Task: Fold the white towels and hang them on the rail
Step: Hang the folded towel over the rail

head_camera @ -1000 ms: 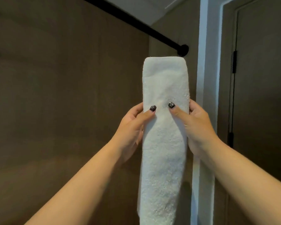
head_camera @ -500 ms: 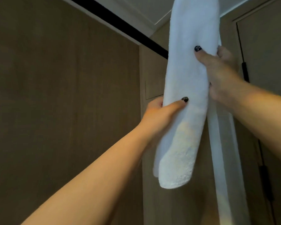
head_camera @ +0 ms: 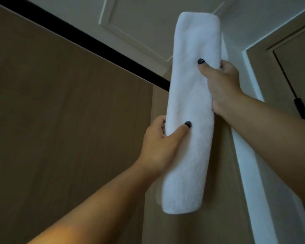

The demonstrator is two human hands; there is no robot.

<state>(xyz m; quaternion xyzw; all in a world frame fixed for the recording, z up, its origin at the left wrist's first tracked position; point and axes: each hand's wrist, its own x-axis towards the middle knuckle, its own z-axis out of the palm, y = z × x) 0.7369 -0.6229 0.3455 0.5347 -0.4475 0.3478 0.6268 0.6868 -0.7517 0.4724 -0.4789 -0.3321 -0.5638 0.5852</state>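
A white towel [head_camera: 190, 106], folded into a long narrow strip, is held upright and high, its top near the ceiling. My left hand [head_camera: 161, 143] grips its left edge low down, thumb on the front. My right hand [head_camera: 220, 83] grips its right edge higher up, thumb across the front. A black rail [head_camera: 81, 41] runs diagonally from the upper left and disappears behind the towel. Whether the towel touches the rail I cannot tell.
A brown panelled wall [head_camera: 60, 138] fills the left. A white door frame [head_camera: 250, 155] stands to the right of the towel, with a dark door [head_camera: 299, 67] and its black hinge beyond. The white ceiling [head_camera: 148, 20] is close above.
Both hands have lifted the towel from chest height up to the rail's level. The right hand went higher than the left. My view has tilted upward.
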